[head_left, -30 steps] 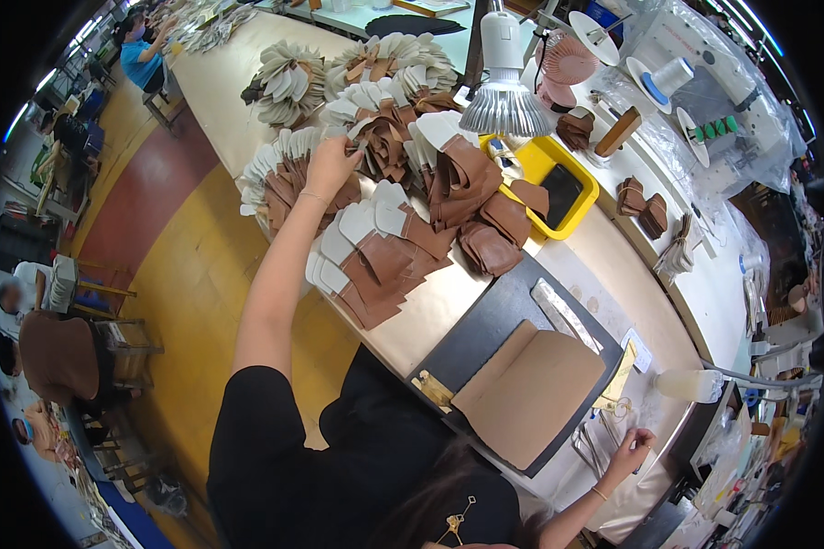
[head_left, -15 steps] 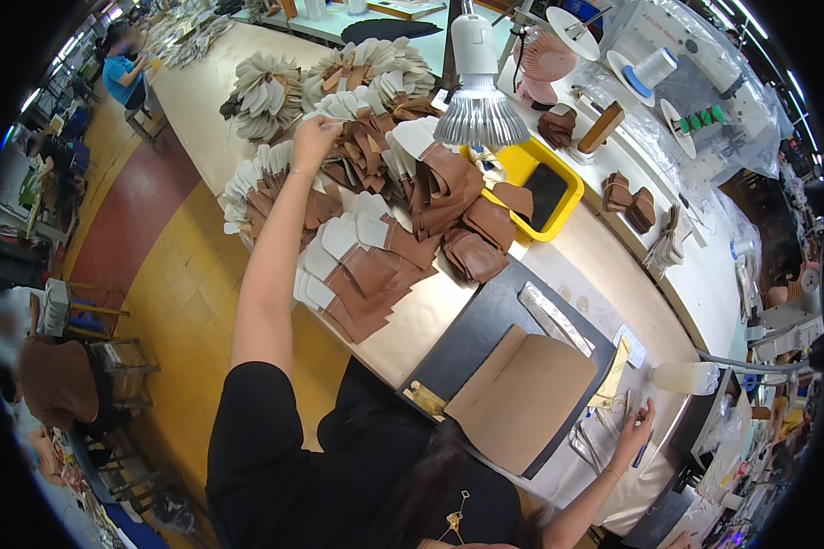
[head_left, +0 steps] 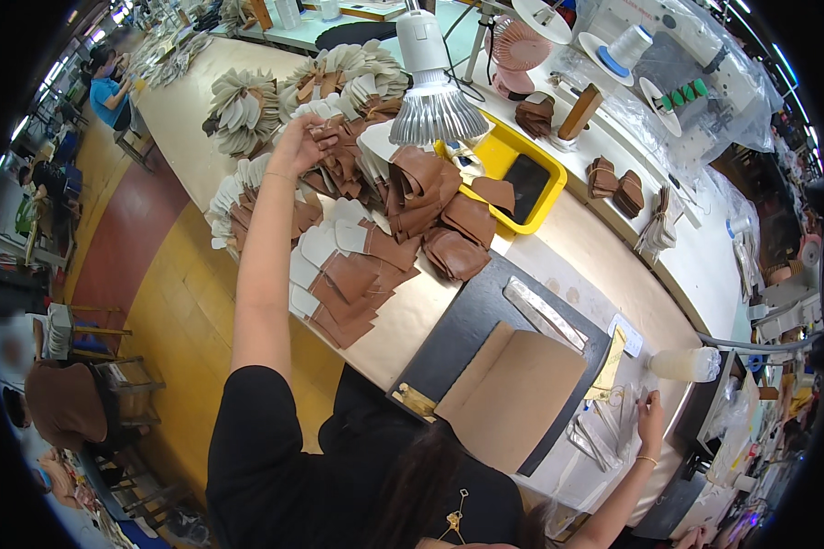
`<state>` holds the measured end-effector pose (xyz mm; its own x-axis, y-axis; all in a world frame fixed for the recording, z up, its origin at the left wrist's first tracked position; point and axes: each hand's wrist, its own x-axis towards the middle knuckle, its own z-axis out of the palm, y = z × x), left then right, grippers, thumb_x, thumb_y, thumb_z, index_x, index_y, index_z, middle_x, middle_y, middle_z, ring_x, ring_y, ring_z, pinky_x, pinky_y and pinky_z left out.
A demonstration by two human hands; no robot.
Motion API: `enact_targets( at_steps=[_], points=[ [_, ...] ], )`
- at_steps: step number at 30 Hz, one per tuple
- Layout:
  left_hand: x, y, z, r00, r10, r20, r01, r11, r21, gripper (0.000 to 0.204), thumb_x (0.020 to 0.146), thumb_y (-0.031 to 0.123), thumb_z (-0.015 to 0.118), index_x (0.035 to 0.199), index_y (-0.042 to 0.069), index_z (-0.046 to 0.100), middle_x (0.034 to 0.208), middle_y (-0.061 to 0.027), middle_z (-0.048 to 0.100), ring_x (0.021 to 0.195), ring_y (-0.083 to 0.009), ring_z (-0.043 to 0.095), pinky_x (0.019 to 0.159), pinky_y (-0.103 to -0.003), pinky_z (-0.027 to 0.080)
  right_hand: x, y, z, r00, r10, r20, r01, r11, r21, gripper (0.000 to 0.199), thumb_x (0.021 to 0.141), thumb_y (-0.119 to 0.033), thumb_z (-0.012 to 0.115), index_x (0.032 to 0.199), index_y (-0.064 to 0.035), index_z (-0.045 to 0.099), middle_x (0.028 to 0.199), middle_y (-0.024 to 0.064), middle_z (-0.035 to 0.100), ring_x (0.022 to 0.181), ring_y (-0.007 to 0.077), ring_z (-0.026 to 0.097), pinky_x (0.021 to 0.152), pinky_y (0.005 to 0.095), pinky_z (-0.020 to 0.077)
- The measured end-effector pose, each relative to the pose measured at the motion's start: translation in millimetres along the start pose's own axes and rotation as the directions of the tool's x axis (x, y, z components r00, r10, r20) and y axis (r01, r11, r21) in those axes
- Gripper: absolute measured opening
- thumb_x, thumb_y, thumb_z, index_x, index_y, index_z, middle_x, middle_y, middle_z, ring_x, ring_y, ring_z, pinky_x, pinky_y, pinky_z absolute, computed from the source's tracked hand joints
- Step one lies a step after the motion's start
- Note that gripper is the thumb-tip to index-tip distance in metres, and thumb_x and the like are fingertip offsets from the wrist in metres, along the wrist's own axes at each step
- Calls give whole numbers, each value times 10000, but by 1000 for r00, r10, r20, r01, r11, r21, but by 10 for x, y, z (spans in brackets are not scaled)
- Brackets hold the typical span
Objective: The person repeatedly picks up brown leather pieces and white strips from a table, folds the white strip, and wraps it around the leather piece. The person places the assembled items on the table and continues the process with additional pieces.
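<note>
My left hand (head_left: 300, 146) reaches over the heaped leather pieces, its fingers apart and slightly curled, touching or just above a bundle of brown pieces (head_left: 343, 165). Nearer to me lie fanned brown pieces with pale ends (head_left: 348, 279) in overlapping rows. On the right, my right hand (head_left: 650, 423) is beside several flat metal tools (head_left: 595, 441) and a bottle of pale liquid (head_left: 685, 364). Its fingertips point away from me, thumb apart, and I see nothing held. A folded brown sheet (head_left: 513, 393) rests on a black board (head_left: 458, 320) between my arms.
A yellow tray (head_left: 549, 197) stands behind stacked brown pieces (head_left: 458, 252). A lamp (head_left: 438, 110) hangs low over the table. A metal bar (head_left: 545, 313) lies on the board. Further right are a pink fan (head_left: 519, 44), thread spools (head_left: 630, 46) and a plastic-covered sewing machine (head_left: 696, 55).
The left hand has loosened from a pinch near the pale pieces, its fingers now spread. The right hand has moved off the tools, toward the bottle. The view has shifted slightly.
</note>
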<state>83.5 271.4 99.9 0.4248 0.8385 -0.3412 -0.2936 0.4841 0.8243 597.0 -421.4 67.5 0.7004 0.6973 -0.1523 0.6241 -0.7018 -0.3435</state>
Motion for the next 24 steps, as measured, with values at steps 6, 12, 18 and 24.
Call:
enact_targets(
  at_steps=[6, 12, 18, 24],
  points=[
    [-91, 48, 55, 998, 33, 62, -31, 999, -22, 172, 814, 210, 603, 911, 86, 535, 889, -84, 588, 829, -235, 589, 816, -395, 437, -124, 112, -17, 989, -97, 109, 95, 995, 18, 186, 917, -72, 534, 1055, -14, 423, 967, 175, 547, 750, 312, 559, 696, 390, 469],
    [-576, 204, 289, 977, 212, -39, -196, 950, 243, 184, 898, 198, 586, 1001, 45, 594, 942, -72, 623, 788, -170, 600, 743, -320, 485, -159, 298, -34, 917, 255, 307, -335, 910, 244, 445, 987, -235, 465, 1356, -46, 306, 1158, 97, 515, 779, 156, 567, 563, 280, 525],
    [-1524, 598, 663, 904, 423, 63, -329, 592, 736, 238, 854, 190, 667, 980, -12, 653, 783, -22, 620, 639, -95, 569, 583, -231, 456, -331, 339, -130, 912, 296, 285, -411, 655, 634, 509, 982, -277, 474, 1397, -58, 276, 1298, 127, 484, 860, 173, 610, 552, 282, 540],
    [-2662, 423, 1428, 879, 385, 280, -456, 513, 727, 250, 823, 126, 669, 1020, -26, 651, 741, -35, 612, 625, -91, 544, 591, -220, 419, -576, 360, -176, 916, 204, 345, -400, 429, 810, 479, 1004, -292, 407, 1416, -109, 245, 1244, 83, 565, 1008, 170, 600, 661, 318, 533]
  ],
)
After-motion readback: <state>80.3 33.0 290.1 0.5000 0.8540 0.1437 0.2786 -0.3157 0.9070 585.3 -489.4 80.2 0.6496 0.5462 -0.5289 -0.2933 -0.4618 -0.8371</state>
